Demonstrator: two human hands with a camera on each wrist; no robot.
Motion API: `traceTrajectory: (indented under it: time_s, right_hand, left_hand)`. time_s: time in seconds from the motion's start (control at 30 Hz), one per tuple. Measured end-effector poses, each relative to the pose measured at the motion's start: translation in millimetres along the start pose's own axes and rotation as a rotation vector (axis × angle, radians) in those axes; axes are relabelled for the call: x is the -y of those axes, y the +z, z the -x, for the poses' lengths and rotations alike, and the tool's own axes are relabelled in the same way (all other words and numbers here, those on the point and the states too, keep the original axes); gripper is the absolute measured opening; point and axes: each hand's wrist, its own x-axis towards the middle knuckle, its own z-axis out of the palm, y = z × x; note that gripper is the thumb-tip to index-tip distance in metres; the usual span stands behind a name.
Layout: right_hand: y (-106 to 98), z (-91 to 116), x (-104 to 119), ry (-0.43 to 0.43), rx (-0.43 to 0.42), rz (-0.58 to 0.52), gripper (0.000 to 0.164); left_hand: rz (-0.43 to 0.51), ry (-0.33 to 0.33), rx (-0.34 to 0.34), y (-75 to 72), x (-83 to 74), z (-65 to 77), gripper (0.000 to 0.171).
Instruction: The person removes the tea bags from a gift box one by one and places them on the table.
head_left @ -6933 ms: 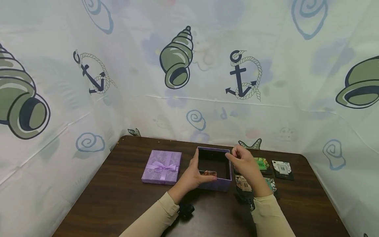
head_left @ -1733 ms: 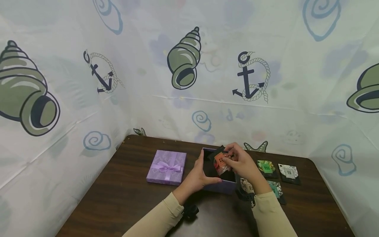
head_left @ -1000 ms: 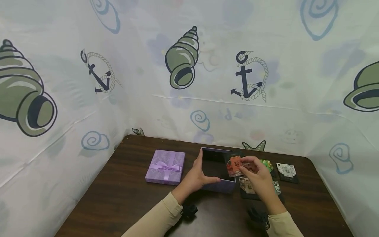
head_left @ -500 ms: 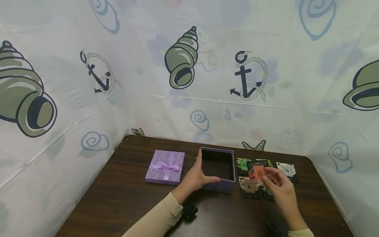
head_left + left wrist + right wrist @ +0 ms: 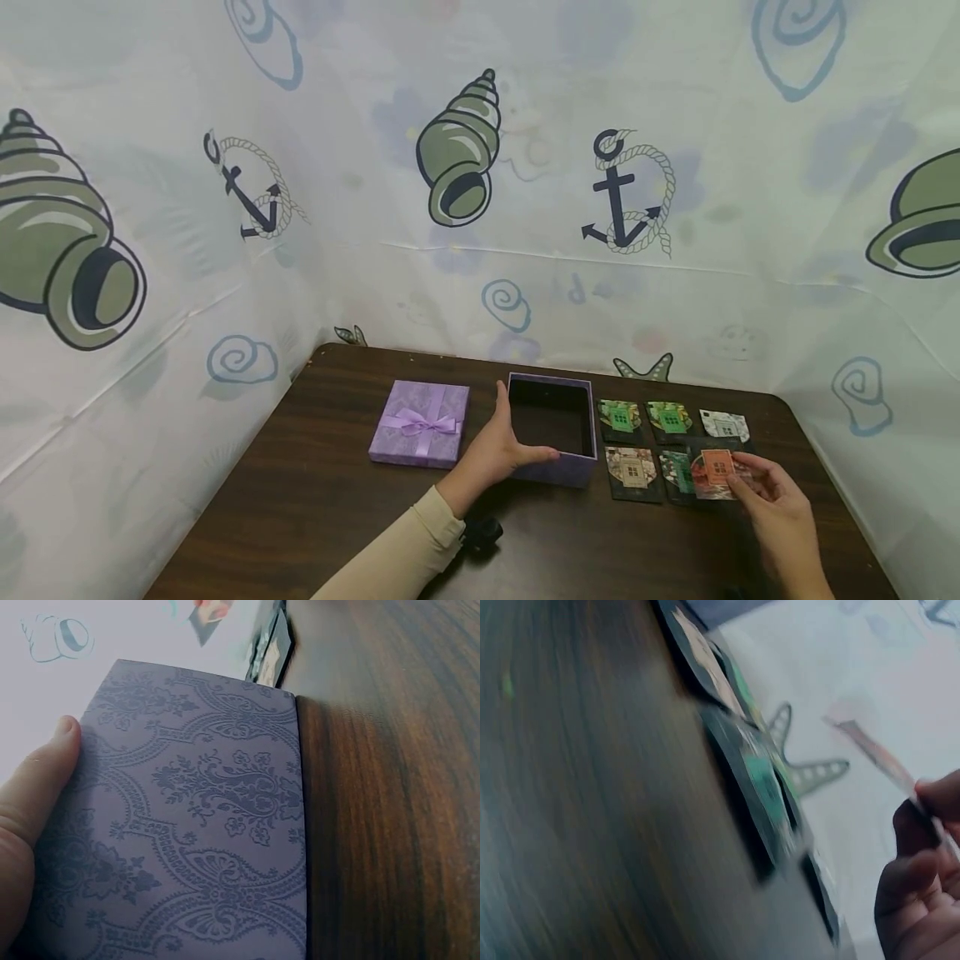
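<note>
An open purple gift box [image 5: 557, 471] with a dark inside stands mid-table. My left hand [image 5: 491, 446] holds it round its near left corner, the thumb along the front rim; in the left wrist view the thumb lies beside the patterned wall. My right hand [image 5: 780, 508] pinches a flat black sachet with an orange label [image 5: 717, 467] between thumb and fingers. That sachet hangs over the right end of the sachet rows, partly covering a teal-labelled sachet [image 5: 677, 472]. The right wrist view shows the held sachet edge-on and blurred, raised from the table.
Green-labelled sachets [image 5: 619, 418] and a white one [image 5: 724, 425] form the back row; a beige one [image 5: 632, 472] lies in front. Left of the box is its purple bowed lid [image 5: 420, 423]. The brown table [image 5: 300, 517] meets a printed cloth wall [image 5: 360, 275].
My right hand took the orange-labelled sachet out of the box and carried it rightward over the other sachets. My left hand stayed at the box.
</note>
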Motion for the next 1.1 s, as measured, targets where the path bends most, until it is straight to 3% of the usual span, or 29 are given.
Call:
traceTrajectory:
  time_s: [0.2, 0.37, 0.43, 0.53, 0.63, 0.87, 1.1]
  right_hand:
    - [-26, -16, -2, 0.133, -0.138, 0.113, 0.032]
    - [-37, -25, -10, 0.188, -0.131, 0.210, 0.038]
    - [-42, -27, -13, 0.208, -0.067, 0.299, 0.045]
    - [-50, -29, -18, 0.239, 0.132, 0.442, 0.064]
    - [-58, -32, -19, 0.212, 0.308, 0.533, 0.082]
    - [-60, -32, -24, 0.059, 0.315, 0.675, 0.076]
    - [-54, -28, -30, 0.027, 0.295, 0.730, 0.075]
  left_hand:
    - [-0.004, 0.030, -0.003, -1.5, -0.2, -2.5, 0.156]
    - [-0.012, 0.027, -0.004, -2.9, 1.5, -2.9, 0.156]
    - [-0.010, 0.026, -0.004, -3.9, 2.8, -2.4, 0.155]
    - [-0.007, 0.022, -0.006, -5.6, 3.9, -2.2, 0.155]
    - [-0.006, 0.023, -0.011, -6.2, 3.5, -2.3, 0.155]
    - [-0.003, 0.027, -0.005, -4.2, 2.8, -2.7, 0.154]
    - [-0.007, 0.054, -0.024, -5.7, 8.0, -4.6, 0.151]
